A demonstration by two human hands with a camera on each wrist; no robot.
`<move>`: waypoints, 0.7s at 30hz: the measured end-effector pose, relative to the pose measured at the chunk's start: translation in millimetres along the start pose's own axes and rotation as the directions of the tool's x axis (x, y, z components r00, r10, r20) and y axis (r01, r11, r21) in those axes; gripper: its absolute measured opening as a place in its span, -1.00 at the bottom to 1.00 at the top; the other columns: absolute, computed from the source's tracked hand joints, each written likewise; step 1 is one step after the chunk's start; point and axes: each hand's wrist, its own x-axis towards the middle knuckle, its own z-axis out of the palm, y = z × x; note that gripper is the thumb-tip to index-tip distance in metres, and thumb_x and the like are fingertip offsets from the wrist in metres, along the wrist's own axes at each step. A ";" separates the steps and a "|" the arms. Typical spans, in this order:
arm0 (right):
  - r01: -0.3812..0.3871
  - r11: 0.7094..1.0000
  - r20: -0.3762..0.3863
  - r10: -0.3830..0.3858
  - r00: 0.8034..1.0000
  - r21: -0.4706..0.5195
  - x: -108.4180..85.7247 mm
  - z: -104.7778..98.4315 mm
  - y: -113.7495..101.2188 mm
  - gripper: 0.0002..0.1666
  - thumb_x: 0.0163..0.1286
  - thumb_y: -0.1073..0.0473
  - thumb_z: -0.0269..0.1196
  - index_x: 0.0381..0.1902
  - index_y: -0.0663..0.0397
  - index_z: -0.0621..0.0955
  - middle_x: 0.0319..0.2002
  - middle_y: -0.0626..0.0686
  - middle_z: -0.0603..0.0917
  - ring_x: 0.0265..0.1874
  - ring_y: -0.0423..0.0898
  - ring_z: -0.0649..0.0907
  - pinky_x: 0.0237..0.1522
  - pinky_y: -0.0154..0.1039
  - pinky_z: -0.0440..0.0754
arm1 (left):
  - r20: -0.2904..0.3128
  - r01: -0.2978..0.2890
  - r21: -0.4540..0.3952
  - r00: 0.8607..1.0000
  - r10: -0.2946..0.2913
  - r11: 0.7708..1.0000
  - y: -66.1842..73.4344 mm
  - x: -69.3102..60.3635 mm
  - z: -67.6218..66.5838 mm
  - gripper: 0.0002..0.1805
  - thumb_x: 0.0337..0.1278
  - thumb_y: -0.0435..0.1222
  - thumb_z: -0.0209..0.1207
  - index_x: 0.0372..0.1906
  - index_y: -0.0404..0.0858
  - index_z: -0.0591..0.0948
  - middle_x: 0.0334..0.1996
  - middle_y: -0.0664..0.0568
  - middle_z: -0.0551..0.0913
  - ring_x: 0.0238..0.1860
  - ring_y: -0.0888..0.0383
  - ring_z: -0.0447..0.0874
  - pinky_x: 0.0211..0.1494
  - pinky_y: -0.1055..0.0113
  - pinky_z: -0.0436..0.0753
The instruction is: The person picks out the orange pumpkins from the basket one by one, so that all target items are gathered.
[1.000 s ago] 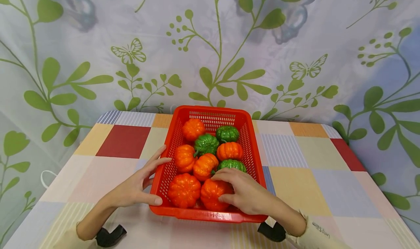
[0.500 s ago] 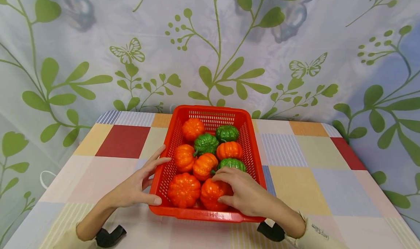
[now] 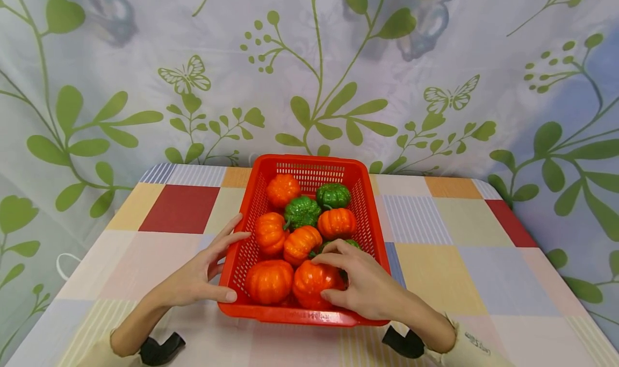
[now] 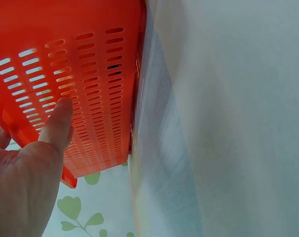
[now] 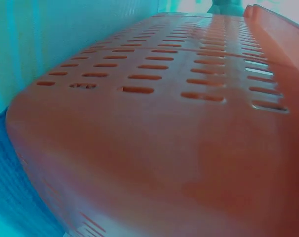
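Left hand (image 3: 200,275): fingers extended, touching basket (image 3: 290,314), presumably bracing it | Right hand (image 3: 361,280): grasping front-right orange pumpkin (image 3: 310,287), inside basket, beside other pumpkins (image 3: 268,282); thumb opposing fingers, likely for control | Basket: on counter (image 3: 435,265), apparently containing rollers.

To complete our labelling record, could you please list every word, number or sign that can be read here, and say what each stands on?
No text can be read with certainty.
Red perforated plastic basket, near rim: a short row of small characters, too small to read.
Cream fabric sleeve on the right arm: dark lettering, too small and blurred to read.
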 end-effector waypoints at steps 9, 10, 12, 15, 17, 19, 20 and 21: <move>0.011 0.996 -0.001 -0.011 1.000 0.084 -1.5 -2.5 0.2 -0.41 0.12 0.17 0.46 0.15 -0.04 0.59 0.07 -0.18 0.61 0.08 -0.20 0.56 0.14 -0.13 0.54 | 0.006 -0.004 -0.012 1.000 0.004 1.000 0.4 0.4 0.1 -0.02 -0.06 -0.37 0.37 0.51 -0.23 0.17 0.58 0.13 -0.33 0.50 -0.11 -0.16 0.20 0.24 0.55; 0.020 0.995 -0.008 -0.020 1.000 0.098 -1.8 -2.9 0.3 -0.39 0.11 0.18 0.47 0.16 -0.03 0.58 0.08 -0.18 0.60 0.08 -0.20 0.55 0.14 -0.14 0.54 | 0.006 -0.002 -0.013 1.000 0.002 1.000 0.1 0.4 0.2 -0.02 -0.06 -0.37 0.37 0.51 -0.23 0.17 0.58 0.13 -0.33 0.49 -0.12 -0.16 0.19 0.24 0.55; 0.033 0.990 -0.020 -0.031 0.999 0.138 -2.6 -4.4 0.1 -0.37 0.10 0.21 0.47 0.17 -0.02 0.57 0.09 -0.19 0.56 0.06 -0.20 0.54 0.11 -0.17 0.55 | 0.006 0.001 -0.017 1.000 -0.001 1.000 -0.3 0.6 0.5 -0.02 -0.07 -0.37 0.37 0.51 -0.24 0.16 0.58 0.14 -0.33 0.48 -0.17 -0.13 0.17 0.22 0.57; 0.035 0.979 -0.033 -0.029 0.999 0.199 -4.8 -6.7 0.4 -0.38 0.10 0.22 0.48 0.15 -0.09 0.58 0.05 -0.23 0.52 0.00 -0.22 0.54 0.05 -0.21 0.57 | 0.004 0.006 -0.015 1.000 -0.006 1.000 -0.6 0.5 0.6 -0.03 -0.07 -0.37 0.36 0.51 -0.24 0.16 0.58 0.14 -0.33 0.47 -0.18 -0.10 0.14 0.20 0.59; 0.036 0.973 -0.043 -0.027 0.999 0.229 -6.9 -8.7 1.0 -0.38 0.10 0.23 0.48 0.14 -0.14 0.57 0.04 -0.24 0.52 0.00 -0.21 0.54 0.04 -0.22 0.58 | 0.003 0.005 -0.010 1.000 -0.005 1.000 -0.5 0.4 0.3 -0.03 -0.06 -0.36 0.36 0.51 -0.24 0.17 0.58 0.14 -0.33 0.47 -0.18 -0.11 0.14 0.19 0.60; 0.046 0.964 -0.050 -0.034 0.998 0.261 -9.5 -11.6 1.6 -0.37 0.11 0.23 0.49 0.14 -0.18 0.55 0.05 -0.23 0.53 0.02 -0.19 0.55 0.06 -0.21 0.58 | 0.000 0.007 -0.005 1.000 -0.007 1.000 -0.3 0.4 0.3 -0.04 -0.06 -0.35 0.36 0.51 -0.23 0.18 0.58 0.15 -0.33 0.48 -0.15 -0.12 0.13 0.19 0.60; 0.049 0.959 -0.055 -0.035 0.998 0.278 -11.2 -13.6 1.8 -0.37 0.12 0.23 0.48 0.14 -0.19 0.54 0.06 -0.22 0.54 0.03 -0.18 0.55 0.07 -0.21 0.58 | -0.001 0.007 -0.003 1.000 -0.007 1.000 -0.3 0.5 0.2 -0.04 -0.06 -0.34 0.36 0.51 -0.23 0.18 0.58 0.15 -0.33 0.48 -0.15 -0.12 0.12 0.18 0.61; 0.053 0.954 -0.059 -0.037 0.998 0.295 -13.1 -15.8 2.0 -0.37 0.13 0.23 0.48 0.15 -0.20 0.53 0.07 -0.21 0.55 0.04 -0.17 0.56 0.07 -0.21 0.59 | -0.002 0.008 0.002 1.000 -0.008 1.000 -0.4 0.6 0.1 -0.04 -0.05 -0.34 0.37 0.51 -0.23 0.18 0.58 0.15 -0.33 0.48 -0.17 -0.13 0.11 0.18 0.62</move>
